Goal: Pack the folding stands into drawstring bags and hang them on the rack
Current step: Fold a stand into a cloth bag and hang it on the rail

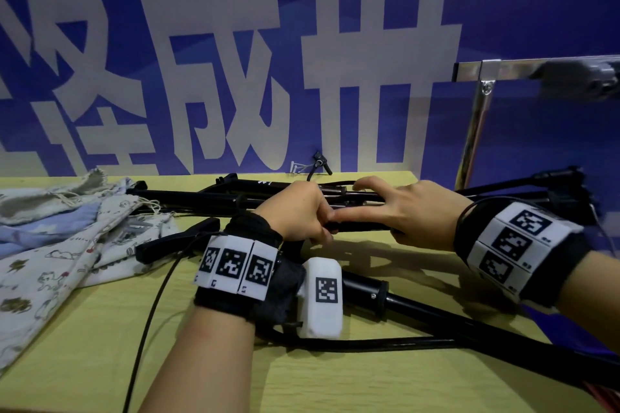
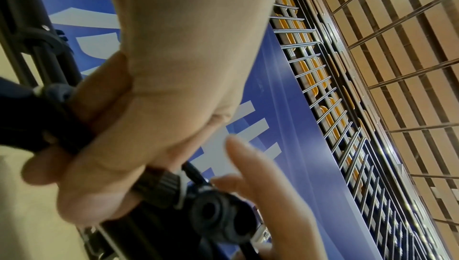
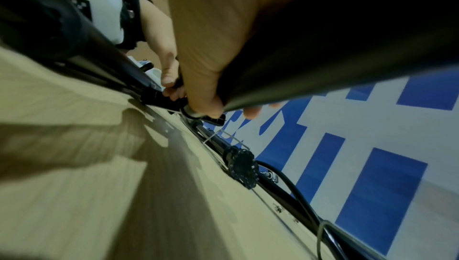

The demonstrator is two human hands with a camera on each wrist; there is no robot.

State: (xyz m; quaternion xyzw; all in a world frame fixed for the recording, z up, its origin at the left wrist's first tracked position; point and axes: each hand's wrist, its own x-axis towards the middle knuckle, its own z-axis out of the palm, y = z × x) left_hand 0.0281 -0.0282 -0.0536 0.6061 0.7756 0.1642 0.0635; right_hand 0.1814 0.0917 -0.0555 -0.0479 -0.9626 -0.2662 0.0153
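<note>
A black folding stand (image 1: 188, 201) lies folded across the yellow-green table (image 1: 100, 345). My left hand (image 1: 312, 223) grips its tubes near the middle, fingers curled round them (image 2: 82, 166). My right hand (image 1: 372, 208) lies just to the right with fingers spread over the same tubes and its index finger touching the left hand. In the left wrist view its fingers (image 2: 261, 181) look straight beside a black knob (image 2: 218, 219). A pile of printed cloth drawstring bags (image 1: 67, 228) lies at the left. A chrome rack (image 1: 479, 131) stands at the right.
A second black stand (image 1: 436, 312) lies diagonally across the near table under my left wrist. More black stands (image 1: 553, 184) sit at the right by the rack. A black cable (image 1: 151, 312) trails off the front edge. A blue banner (image 1: 235, 43) backs the table.
</note>
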